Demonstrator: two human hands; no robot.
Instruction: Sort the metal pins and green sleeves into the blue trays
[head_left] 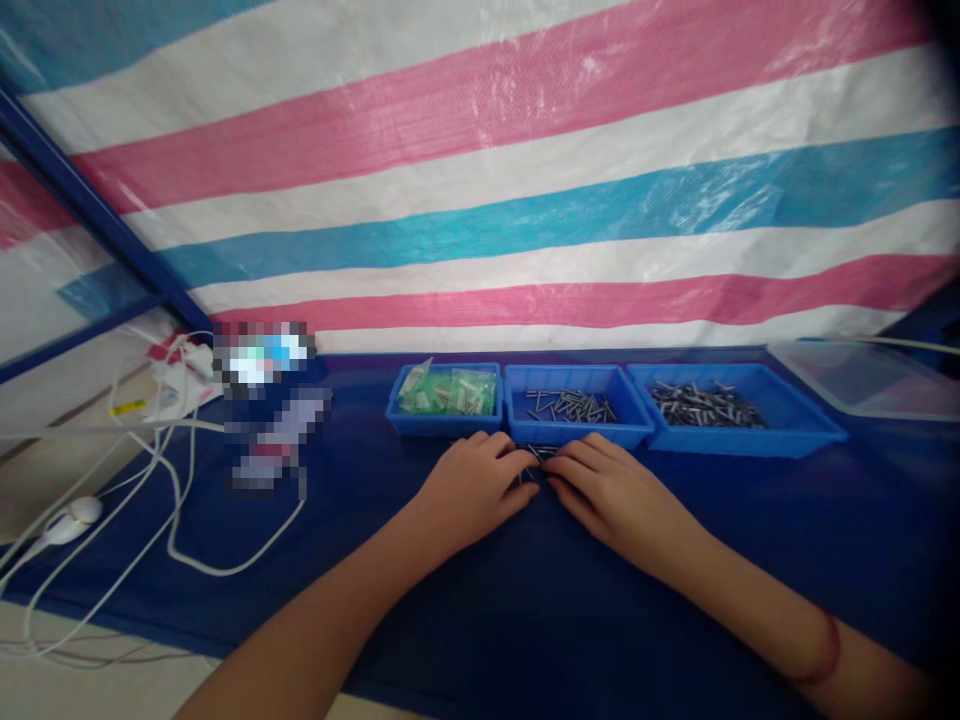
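Observation:
My left hand (472,480) and my right hand (611,490) rest on the blue cloth (480,590), fingertips almost meeting over a small heap of thin metal pins (538,455). Both hands have curled fingers pinched at the pins; what each one grips is too small to make out. Just beyond them stand three blue trays: the left tray (442,420) holds green and clear plastic pieces, the middle tray (574,428) holds several metal pins, and the right tray (739,435) holds a thicker pile of pins.
White cables (176,520) and a white switch (71,520) lie at the left, beside a blurred-out object (270,410). A clear plastic lid (870,380) sits at the far right. A striped pink, white and blue tarp (480,200) hangs behind.

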